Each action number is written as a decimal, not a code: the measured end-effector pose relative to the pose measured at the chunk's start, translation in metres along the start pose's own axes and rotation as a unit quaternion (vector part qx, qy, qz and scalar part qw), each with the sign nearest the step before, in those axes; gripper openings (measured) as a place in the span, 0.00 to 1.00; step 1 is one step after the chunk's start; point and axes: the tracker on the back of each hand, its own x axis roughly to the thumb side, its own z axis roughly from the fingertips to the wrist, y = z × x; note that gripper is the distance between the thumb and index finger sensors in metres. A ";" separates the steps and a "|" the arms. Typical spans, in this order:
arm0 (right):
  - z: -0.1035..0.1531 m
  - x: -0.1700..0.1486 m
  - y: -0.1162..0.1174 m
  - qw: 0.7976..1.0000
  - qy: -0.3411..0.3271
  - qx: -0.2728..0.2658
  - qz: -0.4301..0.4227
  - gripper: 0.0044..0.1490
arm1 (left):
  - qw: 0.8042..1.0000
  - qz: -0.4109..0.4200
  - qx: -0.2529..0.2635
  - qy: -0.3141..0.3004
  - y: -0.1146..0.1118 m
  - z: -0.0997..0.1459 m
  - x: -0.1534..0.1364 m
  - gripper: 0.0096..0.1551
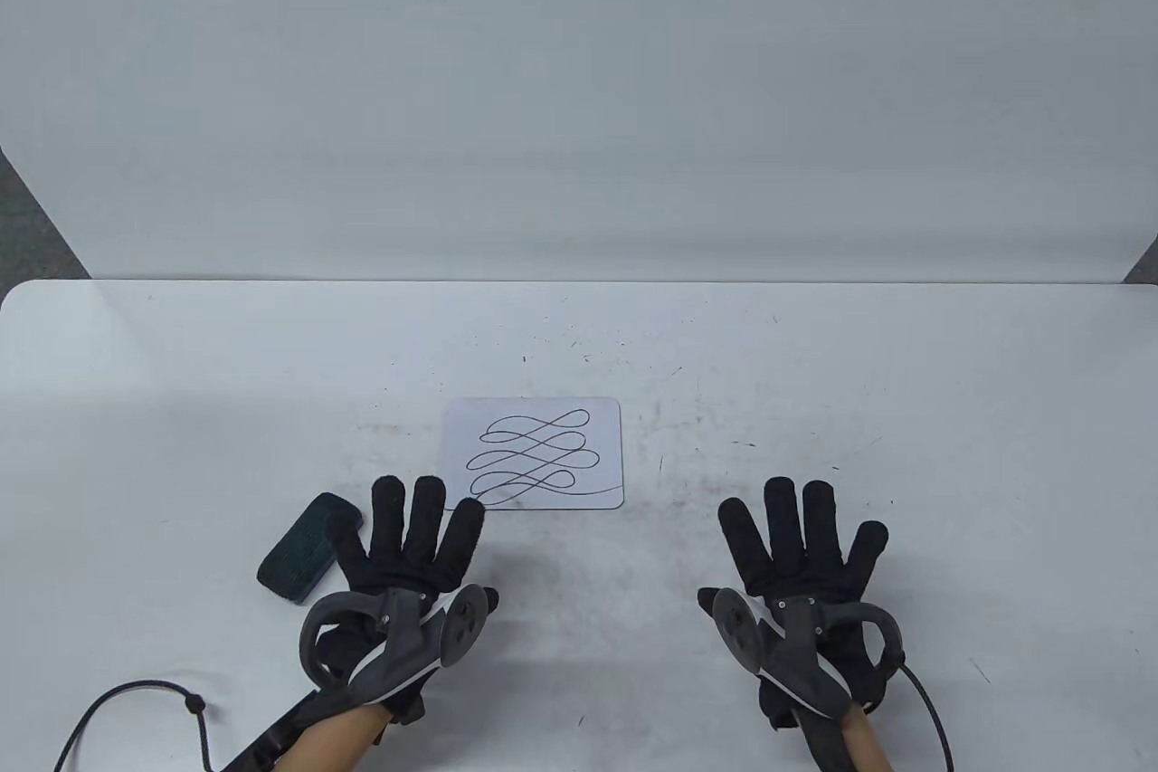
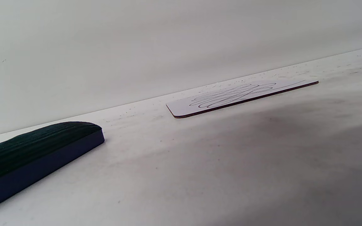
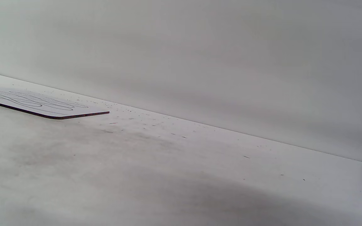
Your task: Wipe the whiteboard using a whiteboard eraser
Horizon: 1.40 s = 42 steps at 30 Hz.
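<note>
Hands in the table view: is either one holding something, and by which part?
Nothing is held. The left hand and right hand lie flat, fingers spread; the eraser lies beside the left hand.

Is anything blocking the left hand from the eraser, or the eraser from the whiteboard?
Nothing visible. The eraser lies just left of the left hand; only bare table separates it from the whiteboard.

Eraser (image 1: pixel 310 548) left of whiteboard (image 1: pixel 534 452)
</note>
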 end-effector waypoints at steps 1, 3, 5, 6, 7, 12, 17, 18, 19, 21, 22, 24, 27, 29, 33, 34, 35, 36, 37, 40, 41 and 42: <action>0.000 0.000 -0.001 1.000 0.000 0.001 0.001 0.57 | 1.000 0.000 0.000 0.000 0.000 0.000 0.000 0.56; 0.001 0.000 -0.002 1.000 -0.001 0.004 0.003 0.57 | 1.000 -0.001 0.000 0.001 0.000 0.000 0.000 0.56; 0.001 0.001 -0.002 1.000 -0.002 0.006 0.003 0.57 | 1.000 -0.003 0.000 0.001 0.000 0.000 0.000 0.56; 0.001 0.001 -0.003 1.000 -0.002 0.008 0.003 0.57 | 1.000 -0.003 0.001 0.001 0.000 0.000 0.000 0.56; 0.001 0.001 -0.003 1.000 -0.002 0.010 0.003 0.57 | 1.000 -0.002 0.001 0.000 -0.001 0.000 0.000 0.55; -0.005 0.005 -0.001 1.000 -0.018 0.018 0.006 0.54 | 1.000 -0.005 0.000 -0.005 -0.002 -0.001 0.000 0.55; -0.041 0.026 0.016 0.993 -0.040 0.106 -0.017 0.52 | 1.000 -0.005 -0.003 -0.004 -0.002 -0.002 -0.003 0.55; -0.052 0.033 0.018 0.993 -0.045 0.112 -0.020 0.52 | 1.000 -0.004 -0.005 -0.003 -0.003 -0.003 -0.004 0.55; -0.064 0.041 0.022 0.992 -0.051 0.111 -0.022 0.51 | 1.000 -0.003 -0.009 -0.001 -0.005 -0.004 -0.005 0.54; -0.082 0.051 0.026 0.992 -0.050 0.114 -0.015 0.51 | 1.000 -0.004 -0.018 0.001 -0.009 -0.006 -0.006 0.54; -0.093 0.057 0.030 0.991 -0.052 0.121 -0.009 0.50 | 1.000 -0.007 -0.024 0.002 -0.011 -0.007 -0.006 0.55; -0.119 0.069 0.040 0.987 -0.049 0.150 0.007 0.50 | 0.999 -0.012 -0.032 0.004 -0.014 -0.009 -0.008 0.54; -0.151 0.080 0.051 0.981 -0.039 0.190 0.018 0.49 | 0.999 0.000 -0.040 0.003 -0.013 -0.009 -0.011 0.54; -0.172 0.086 0.059 0.977 -0.025 0.209 0.015 0.47 | 0.999 0.011 -0.036 0.001 -0.011 -0.008 -0.011 0.54; -0.196 0.097 0.074 0.972 -0.012 0.235 -0.016 0.45 | 0.999 0.010 -0.032 0.001 -0.008 -0.008 -0.011 0.54; -0.200 0.101 0.078 0.969 -0.008 0.245 -0.020 0.45 | 0.999 0.012 -0.031 0.002 -0.007 -0.008 -0.011 0.54; -0.203 0.104 0.081 0.966 -0.004 0.257 -0.021 0.45 | 0.999 0.015 -0.031 0.003 -0.007 -0.008 -0.012 0.54; -0.207 0.107 0.083 0.962 -0.002 0.271 -0.018 0.45 | 0.999 0.019 -0.031 0.003 -0.006 -0.007 -0.013 0.54; -0.210 0.109 0.086 0.958 0.002 0.288 -0.008 0.44 | 0.999 0.023 -0.030 0.004 -0.006 -0.008 -0.013 0.54; -0.210 0.112 0.093 0.940 -0.014 0.341 0.010 0.43 | 0.999 0.024 -0.029 0.006 -0.005 -0.008 -0.014 0.54; -0.210 0.112 0.095 0.936 -0.014 0.351 0.006 0.42 | 0.999 0.023 -0.030 0.007 -0.005 -0.008 -0.015 0.54; -0.209 0.111 0.095 0.934 -0.010 0.356 -0.006 0.41 | 0.999 0.023 -0.030 0.007 -0.005 -0.008 -0.015 0.54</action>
